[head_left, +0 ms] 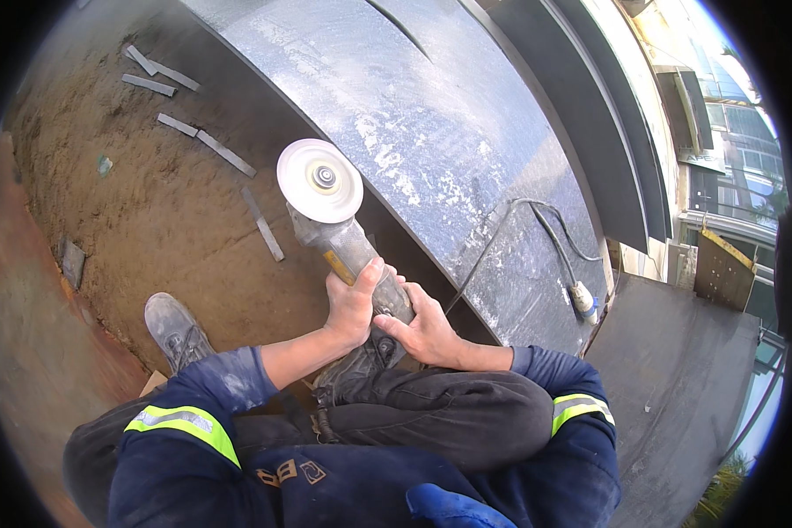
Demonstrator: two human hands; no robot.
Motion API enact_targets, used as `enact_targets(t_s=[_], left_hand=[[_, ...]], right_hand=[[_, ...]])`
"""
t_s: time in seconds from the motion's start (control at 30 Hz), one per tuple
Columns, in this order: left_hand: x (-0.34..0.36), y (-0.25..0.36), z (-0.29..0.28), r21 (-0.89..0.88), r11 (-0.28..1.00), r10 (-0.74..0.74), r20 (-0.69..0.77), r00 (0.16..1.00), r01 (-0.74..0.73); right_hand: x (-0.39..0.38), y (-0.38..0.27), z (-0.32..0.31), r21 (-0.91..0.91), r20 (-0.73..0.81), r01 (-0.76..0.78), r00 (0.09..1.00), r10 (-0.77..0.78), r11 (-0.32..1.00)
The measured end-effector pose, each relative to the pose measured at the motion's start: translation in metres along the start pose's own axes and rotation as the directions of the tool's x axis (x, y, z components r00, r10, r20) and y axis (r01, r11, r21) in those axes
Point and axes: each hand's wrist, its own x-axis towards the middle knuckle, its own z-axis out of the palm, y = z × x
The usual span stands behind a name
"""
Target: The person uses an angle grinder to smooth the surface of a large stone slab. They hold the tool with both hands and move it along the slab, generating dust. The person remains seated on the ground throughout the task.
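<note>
Above my folded legs, beside the long edge of a pale-flecked grey slab (466,150): one angle grinder (350,249), body dusty, disc (319,181) at the far end with its face turned up toward me. Left hand (352,304): fingers wrapped around the middle of the body. Right hand (429,330): fingers clasped about its rear end, thumb along the top. Reason for the two-handed hold: presumably to steady the weight and keep the disc well away from my knees and shoes. Whether the disc was spinning, I could not tell.

Surroundings: brown earth (176,255) with loose grey strips (225,153) scattered ahead; left shoe (174,327) planted on it; rust-toned plate (40,370) further left. On the slab: a looped black cord (555,244) and a white-and-blue connector (583,302), likely laid there to keep clear of the disc.

Obstacles: the slab edge, close by the disc, contact uncertain; the right shoe (356,368), just below the grinder's rear.
</note>
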Motion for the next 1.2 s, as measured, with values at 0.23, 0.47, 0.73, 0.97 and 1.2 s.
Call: enact_targets(t_s=[0.23, 0.47, 0.73, 0.97, 1.2], left_hand=[[0.006, -0.004, -0.002, 0.077, 0.997, 0.022, 0.054, 0.998, -0.026], [0.016, 0.008, -0.005, 0.043, 0.999, 0.025, 0.019, 1.0, -0.025], [0.03, 0.024, 0.0, 0.044, 0.999, 0.016, 0.002, 1.0, -0.017], [0.046, 0.035, -0.008, 0.038, 0.999, -0.029, -0.046, 0.999, 0.031], [0.049, 0.035, -0.008, 0.101, 0.993, -0.058, -0.025, 0.998, 0.06]], right_hand=[[0.004, 0.006, 0.002, 0.027, -0.069, 0.113, 0.991, -0.111, 0.993], [0.019, -0.003, 0.004, -0.008, -0.05, 0.084, 0.995, -0.085, 0.996], [0.036, 0.0, 0.011, 0.056, -0.085, 0.068, 0.994, -0.064, 0.996], [0.056, -0.009, 0.008, 0.043, -0.089, 0.143, 0.986, -0.138, 0.989], [0.053, -0.002, 0.011, 0.106, -0.138, 0.166, 0.979, -0.151, 0.98]])
